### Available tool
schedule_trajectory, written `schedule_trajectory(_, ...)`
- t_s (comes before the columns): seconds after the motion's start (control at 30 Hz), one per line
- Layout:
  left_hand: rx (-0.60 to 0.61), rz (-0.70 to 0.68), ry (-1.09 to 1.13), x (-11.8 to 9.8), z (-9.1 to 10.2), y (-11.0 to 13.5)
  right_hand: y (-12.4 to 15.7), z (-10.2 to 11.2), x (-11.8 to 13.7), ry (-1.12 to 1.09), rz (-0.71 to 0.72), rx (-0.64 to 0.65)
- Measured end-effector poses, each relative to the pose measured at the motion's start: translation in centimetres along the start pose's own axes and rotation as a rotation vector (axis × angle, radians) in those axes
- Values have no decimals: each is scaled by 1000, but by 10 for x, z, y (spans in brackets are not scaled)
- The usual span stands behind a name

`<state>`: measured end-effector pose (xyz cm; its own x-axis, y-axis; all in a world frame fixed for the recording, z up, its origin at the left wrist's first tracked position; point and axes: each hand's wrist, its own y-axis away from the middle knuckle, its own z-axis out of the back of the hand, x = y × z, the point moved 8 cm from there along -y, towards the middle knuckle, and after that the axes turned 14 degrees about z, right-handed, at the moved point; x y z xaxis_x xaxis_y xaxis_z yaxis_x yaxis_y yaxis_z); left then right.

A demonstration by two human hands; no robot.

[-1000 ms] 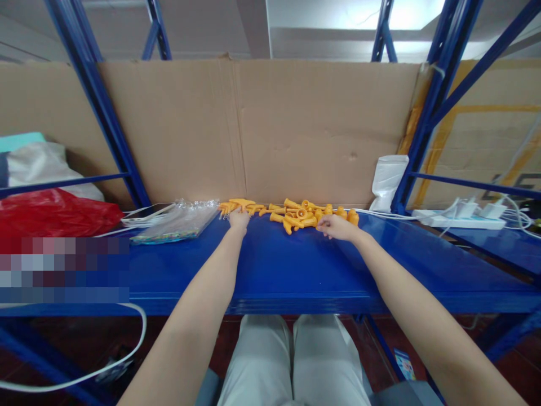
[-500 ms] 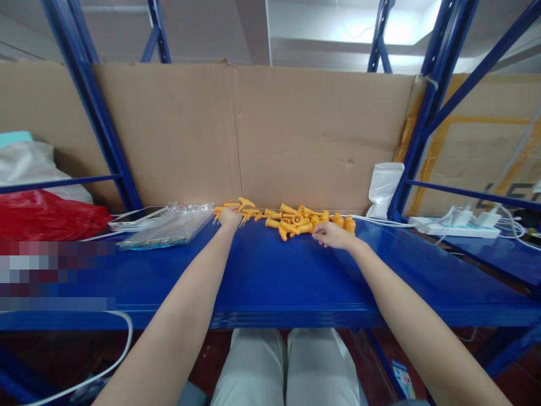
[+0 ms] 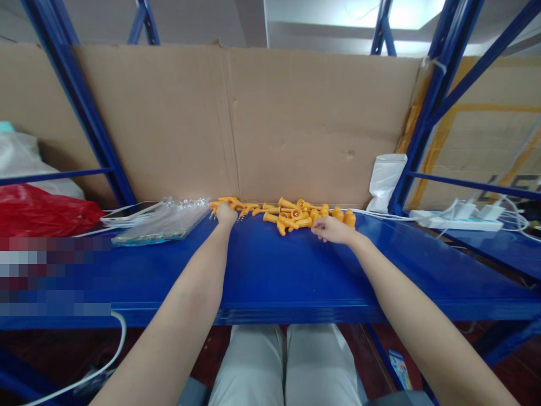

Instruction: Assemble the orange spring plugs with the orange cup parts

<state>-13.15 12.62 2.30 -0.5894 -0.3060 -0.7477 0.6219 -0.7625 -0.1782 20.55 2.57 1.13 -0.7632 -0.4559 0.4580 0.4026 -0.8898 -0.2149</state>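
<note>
1. While you sat at the blue shelf (image 3: 274, 270), both of your arms reached forward to the pile of orange plastic parts (image 3: 291, 213) lying along its far edge, right against the cardboard sheet (image 3: 270, 124).
2. Your left hand (image 3: 225, 215) rested at the left end of that pile, its fingers curled down over a few of the orange pieces — whether it pinched one or only pressed on them, I could not tell.
3. Your right hand (image 3: 333, 229) lay at the right end of the pile, knuckles up, fingers bent loosely inward and touching the nearest orange pieces; the grip itself was hidden under the hand.
4. Two rounder orange pieces (image 3: 344, 215) stood just beyond your right hand, close to the cardboard.
5. Just left of your left hand lay a clear plastic bag (image 3: 163, 223) with coloured contents, and beside it a flat phone-like device (image 3: 127, 211) with white cables.
6. Further left sat a red bag (image 3: 42, 210) with a pale bundle (image 3: 25, 163) behind it.
7. To the right, a white pouch (image 3: 385, 177) leaned on the blue upright (image 3: 422, 118), and a white power strip (image 3: 459, 219) with plugs sat beyond — well apart from your hands.
8. Your light trousers (image 3: 287, 361) showed below the shelf edge.
</note>
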Motion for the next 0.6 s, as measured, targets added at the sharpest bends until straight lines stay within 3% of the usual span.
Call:
schedule_trajectory(0.17, -9, -131, -169, -1, 1, 7, 0, -1, -2, -17, -5, 2)
schedule_trajectory(0.3, 15, -152, -205, -1, -1, 10, 1, -1, 0, -14, -4, -2)
schedule_trajectory(0.6, 81, -135, -79, 3, -1, 11, 3, -2, 4, -12, -16, 5)
